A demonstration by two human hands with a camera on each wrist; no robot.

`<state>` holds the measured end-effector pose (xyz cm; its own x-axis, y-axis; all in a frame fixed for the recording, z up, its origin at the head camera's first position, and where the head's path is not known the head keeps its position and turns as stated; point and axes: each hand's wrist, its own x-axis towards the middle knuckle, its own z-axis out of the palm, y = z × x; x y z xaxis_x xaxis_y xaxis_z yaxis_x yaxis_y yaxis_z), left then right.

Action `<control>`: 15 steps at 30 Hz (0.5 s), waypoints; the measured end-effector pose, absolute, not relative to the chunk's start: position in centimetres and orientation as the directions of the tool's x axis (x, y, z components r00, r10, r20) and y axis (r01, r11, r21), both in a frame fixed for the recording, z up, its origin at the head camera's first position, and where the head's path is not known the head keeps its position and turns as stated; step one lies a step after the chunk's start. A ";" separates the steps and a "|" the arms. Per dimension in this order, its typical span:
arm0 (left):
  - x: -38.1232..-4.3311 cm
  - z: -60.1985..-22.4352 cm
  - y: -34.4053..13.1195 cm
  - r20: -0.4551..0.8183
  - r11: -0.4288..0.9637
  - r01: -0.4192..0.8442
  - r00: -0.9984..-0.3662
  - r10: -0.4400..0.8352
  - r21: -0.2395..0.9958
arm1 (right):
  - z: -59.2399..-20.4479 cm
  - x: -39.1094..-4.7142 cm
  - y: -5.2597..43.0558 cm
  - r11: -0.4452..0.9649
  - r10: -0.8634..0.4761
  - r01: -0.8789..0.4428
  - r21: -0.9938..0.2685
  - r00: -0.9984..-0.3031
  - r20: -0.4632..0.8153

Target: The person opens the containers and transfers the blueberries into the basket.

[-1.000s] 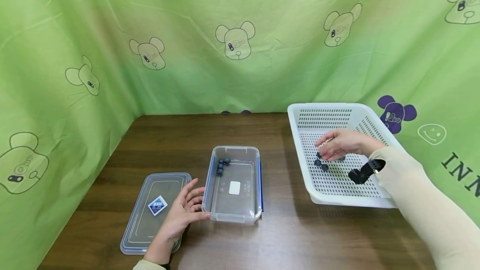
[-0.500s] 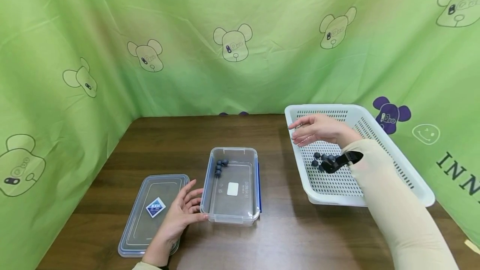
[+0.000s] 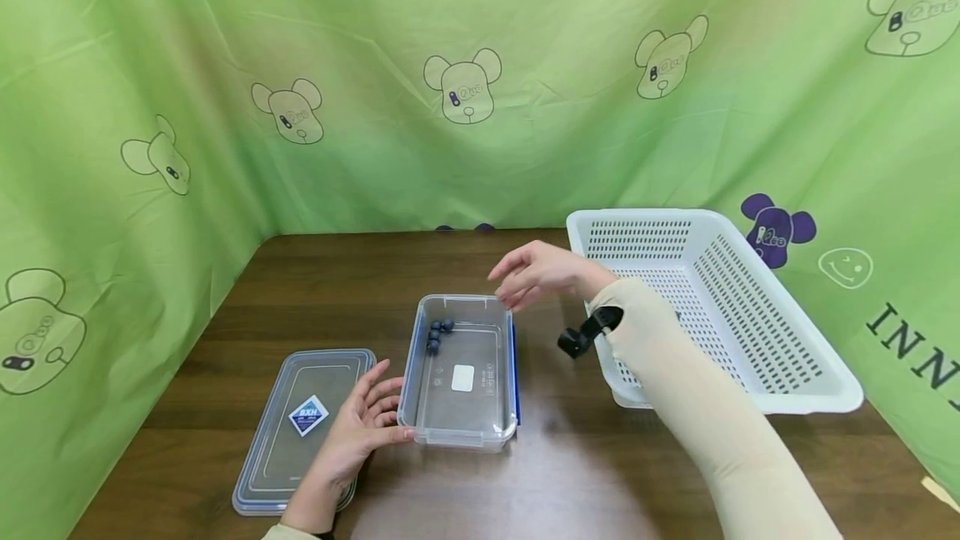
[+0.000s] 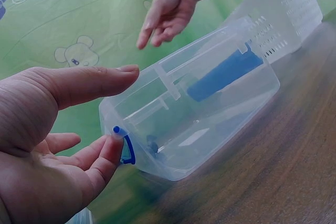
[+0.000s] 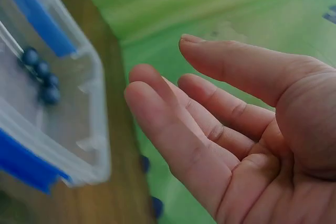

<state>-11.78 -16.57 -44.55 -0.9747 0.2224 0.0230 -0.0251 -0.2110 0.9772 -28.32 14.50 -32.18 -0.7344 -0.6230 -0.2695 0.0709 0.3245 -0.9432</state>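
From the head, the right hand (image 3: 542,272) hung near the far right corner of the box (image 3: 480,417), fingers loosely bent, while the left hand (image 3: 363,422) touched the box's left side, fingers spread, thumb at the near corner. That light brace looked right: thin, clear plastic would likely slide or flex if pushed hard. Berries so round might roll, so working low over the floor would seem wisest. Four berries (image 3: 434,336) sat in the box's far left part; the flat, see-through lid (image 3: 288,457) lay left of it, the slotted white basket (image 3: 757,332) right, on the wood-grained table (image 3: 555,473). From the left wrist, fingertips met a smooth blue latch (image 4: 128,150); how firmly the thumb pressed could not be told. From the right wrist, thumb and fingers stood apart, nothing visible between them, clear of the box's rounded corner; the berries looked dark blue, slightly blurred.
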 end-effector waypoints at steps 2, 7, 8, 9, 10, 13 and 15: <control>-11.8 -44.5 -16.5 0.012 -0.212 -0.036 -0.975 0.220 0.977 | -32.9 -28.3 13.2 0.335 -0.634 0.094 -0.938 -0.714 -0.298; -11.8 -44.4 -16.4 -0.008 -0.203 -0.053 -0.976 0.216 0.978 | -34.6 -28.5 10.6 0.405 -0.634 0.118 -0.907 -0.678 -0.371; -11.8 -44.4 -16.4 -0.010 -0.202 -0.054 -0.976 0.217 0.978 | -34.9 -28.5 10.2 0.428 -0.626 0.114 -0.897 -0.678 -0.384; -11.9 -44.3 -16.4 -0.013 -0.200 -0.057 -0.976 0.217 0.978 | -35.1 -28.5 9.8 0.448 -0.619 0.114 -0.887 -0.676 -0.400; -11.9 -44.3 -16.4 -0.012 -0.198 -0.056 -0.976 0.217 0.979 | -35.3 -28.5 9.4 0.467 -0.614 0.114 -0.877 -0.672 -0.414; -11.9 -44.3 -16.5 -0.016 -0.195 -0.059 -0.976 0.215 0.979 | -36.0 -28.5 8.2 0.510 -0.593 0.133 -0.850 -0.661 -0.460; -11.9 -44.3 -16.5 -0.020 -0.195 -0.062 -0.977 0.213 0.979 | -36.5 -28.5 7.4 0.531 -0.585 0.146 -0.835 -0.649 -0.486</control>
